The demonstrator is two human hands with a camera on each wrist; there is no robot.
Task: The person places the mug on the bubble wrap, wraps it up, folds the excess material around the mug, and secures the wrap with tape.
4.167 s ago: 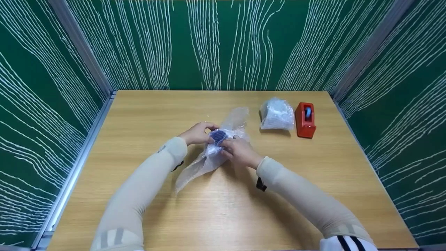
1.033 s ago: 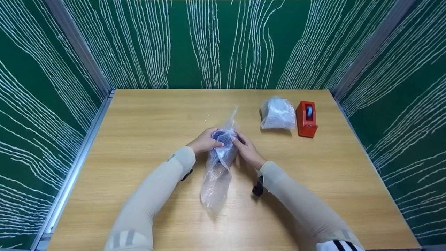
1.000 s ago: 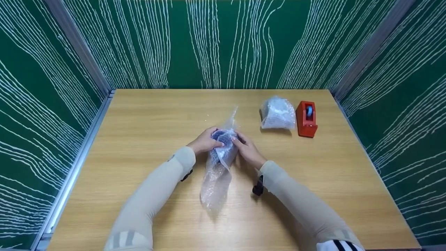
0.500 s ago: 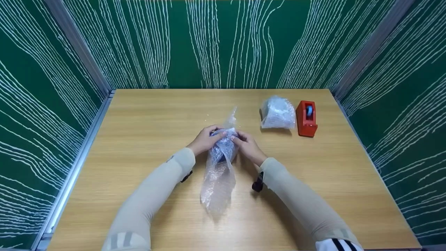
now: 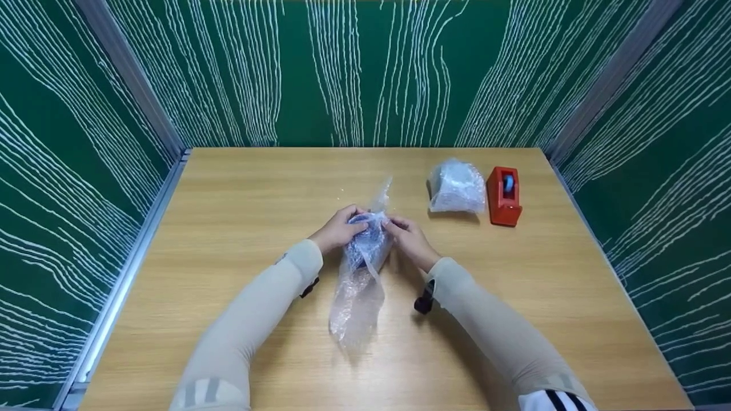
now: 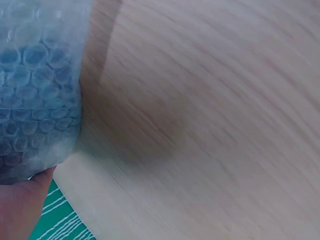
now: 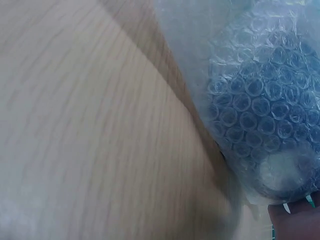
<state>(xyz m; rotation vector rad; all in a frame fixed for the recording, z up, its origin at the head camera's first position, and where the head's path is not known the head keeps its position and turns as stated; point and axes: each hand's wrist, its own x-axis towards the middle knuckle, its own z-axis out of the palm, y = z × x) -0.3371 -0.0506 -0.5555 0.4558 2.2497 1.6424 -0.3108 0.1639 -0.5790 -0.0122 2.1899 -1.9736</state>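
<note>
A dark blue, rounded object (image 5: 364, 260) shows through clear bubble wrap (image 5: 357, 308) at the middle of the table. My left hand (image 5: 337, 229) grips the wrapped object from the left, thumb over its top. From the right, my right hand (image 5: 412, 242) pinches the wrap near the top with thumb and fingers. One loose tail of wrap trails toward me, and a shorter tip sticks up behind the hands. In the left wrist view the bubbled side (image 6: 35, 100) stands close by a fingertip; in the right wrist view the wrap tapers toward the fingers (image 7: 295, 222).
A second bubble-wrapped bundle (image 5: 457, 187) sits at the back right of the wooden table (image 5: 251, 188). Beside it stands a red tape dispenser (image 5: 504, 197) with a blue roll core. Green panels with white wavy lines (image 5: 400, 74) enclose the back and sides.
Several seconds ago the wrap lay spread diagonally with the blue object's top exposed; now it is folded over that top and its tail points toward me. Lately only thumbs and fingers have shifted slightly.
</note>
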